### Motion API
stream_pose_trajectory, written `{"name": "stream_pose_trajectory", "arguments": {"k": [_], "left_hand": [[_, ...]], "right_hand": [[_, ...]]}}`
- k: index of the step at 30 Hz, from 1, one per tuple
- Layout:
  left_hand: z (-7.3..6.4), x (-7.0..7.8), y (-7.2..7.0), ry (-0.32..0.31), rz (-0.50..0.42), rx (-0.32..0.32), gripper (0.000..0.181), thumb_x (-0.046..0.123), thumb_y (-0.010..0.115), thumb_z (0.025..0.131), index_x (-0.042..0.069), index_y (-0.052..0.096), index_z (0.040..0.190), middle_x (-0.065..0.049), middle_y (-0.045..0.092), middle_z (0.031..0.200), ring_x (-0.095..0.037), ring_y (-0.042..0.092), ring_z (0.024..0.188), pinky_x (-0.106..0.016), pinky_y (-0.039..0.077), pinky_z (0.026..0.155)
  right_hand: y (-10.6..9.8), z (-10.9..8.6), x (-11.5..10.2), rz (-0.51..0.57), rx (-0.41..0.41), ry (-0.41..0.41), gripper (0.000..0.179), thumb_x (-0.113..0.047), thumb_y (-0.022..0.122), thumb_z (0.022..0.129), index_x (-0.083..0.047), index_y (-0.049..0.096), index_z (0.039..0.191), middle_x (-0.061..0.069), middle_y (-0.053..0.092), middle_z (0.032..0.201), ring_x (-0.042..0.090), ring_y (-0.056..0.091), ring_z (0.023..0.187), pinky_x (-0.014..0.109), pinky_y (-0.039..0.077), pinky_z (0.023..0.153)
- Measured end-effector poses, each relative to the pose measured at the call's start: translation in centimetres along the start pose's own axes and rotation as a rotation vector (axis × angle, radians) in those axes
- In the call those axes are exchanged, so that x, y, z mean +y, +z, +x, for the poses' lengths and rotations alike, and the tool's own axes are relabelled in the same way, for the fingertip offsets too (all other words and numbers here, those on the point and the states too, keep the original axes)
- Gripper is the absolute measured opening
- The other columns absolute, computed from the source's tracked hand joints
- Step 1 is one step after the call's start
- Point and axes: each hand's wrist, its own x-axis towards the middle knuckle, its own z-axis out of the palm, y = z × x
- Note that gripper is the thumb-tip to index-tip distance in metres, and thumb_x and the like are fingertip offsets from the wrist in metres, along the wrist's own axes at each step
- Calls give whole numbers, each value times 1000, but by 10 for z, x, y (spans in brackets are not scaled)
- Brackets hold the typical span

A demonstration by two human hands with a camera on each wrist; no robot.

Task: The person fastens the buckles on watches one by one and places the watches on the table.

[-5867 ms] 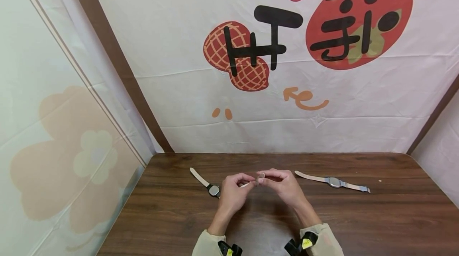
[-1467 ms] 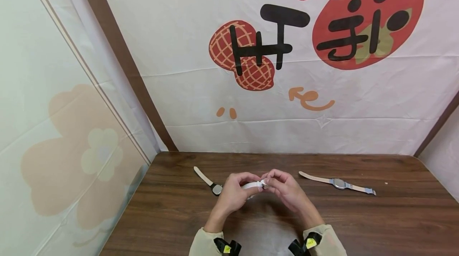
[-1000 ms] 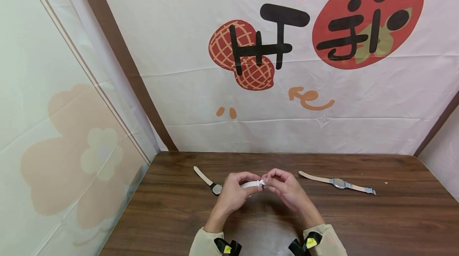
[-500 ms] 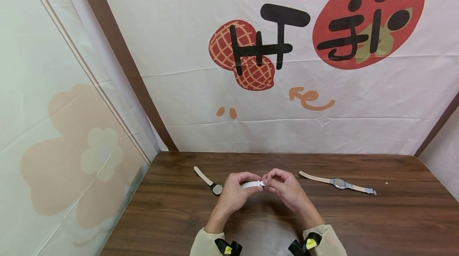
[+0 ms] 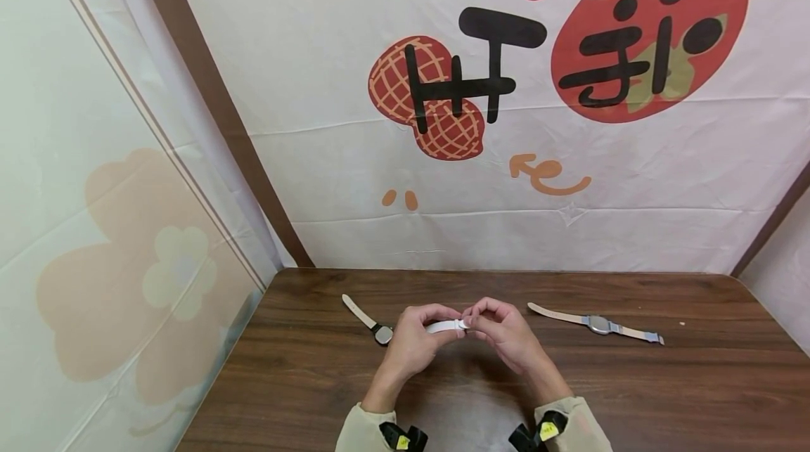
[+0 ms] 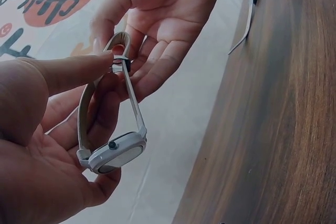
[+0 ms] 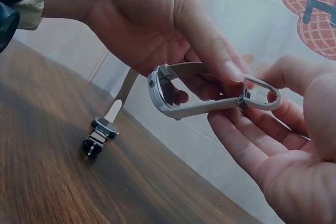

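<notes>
A white wristwatch [image 5: 445, 326] is held up between both hands over the table. My left hand [image 5: 413, 341] grips its strap, the thumb pressing close to the buckle in the left wrist view, where the watch case [image 6: 118, 153] hangs below the fingers. My right hand [image 5: 504, 332] pinches the strap end, which is bent into a loop [image 7: 273, 97] at the dark metal buckle [image 7: 243, 99]. The two strap halves meet there, so the watch forms a closed ring. Behind my left hand lies a watch with a black case [image 5: 382, 334], partly covered by that hand.
A light blue watch [image 5: 598, 324] lies stretched out on the brown wooden table [image 5: 633, 396], right of my hands. A small pale speck [image 5: 682, 323] is farther right. A printed white cloth [image 5: 474, 241] hangs behind the table's far edge.
Compared with several seconds ago, the watch has been turned so its white strap faces up, and the fingers have shifted on it. During the last second the hands stay almost still.
</notes>
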Motion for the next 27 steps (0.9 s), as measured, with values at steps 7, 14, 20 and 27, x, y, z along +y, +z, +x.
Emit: {"name": "stream_pose_trajectory", "arguments": {"k": [7, 14, 20, 27], "left_hand": [[-1, -1, 2, 4, -11, 13, 21, 13, 85, 76, 14, 78, 96, 1, 76, 94, -10, 65, 86, -24, 48, 73], [-2, 0, 2, 3, -33, 18, 22, 10, 84, 76, 12, 77, 97, -3, 76, 93, -10, 63, 81, -26, 50, 71], [-1, 0, 0, 6, -32, 12, 19, 11, 84, 78, 11, 77, 95, -2, 75, 91, -8, 62, 74, -23, 51, 64], [-1, 2, -2, 6, -36, 3, 17, 11, 83, 78, 13, 77, 94, 1, 75, 88, -7, 61, 68, -22, 50, 58]], "right_hand": [[3, 0, 1, -10, 19, 22, 16, -2, 63, 94, -15, 62, 85, 1, 65, 99, 13, 63, 94, 30, 55, 85], [4, 0, 1, -32, 36, 13, 13, -5, 65, 94, -15, 62, 86, -1, 65, 97, 12, 62, 91, 28, 54, 83], [4, 1, 1, -4, 23, 23, 9, -16, 59, 100, -15, 64, 93, -3, 64, 97, 8, 61, 92, 26, 52, 85], [0, 1, 2, 13, -92, 48, 21, -25, 49, 105, -18, 69, 102, -7, 66, 98, 7, 58, 90, 24, 47, 83]]}}
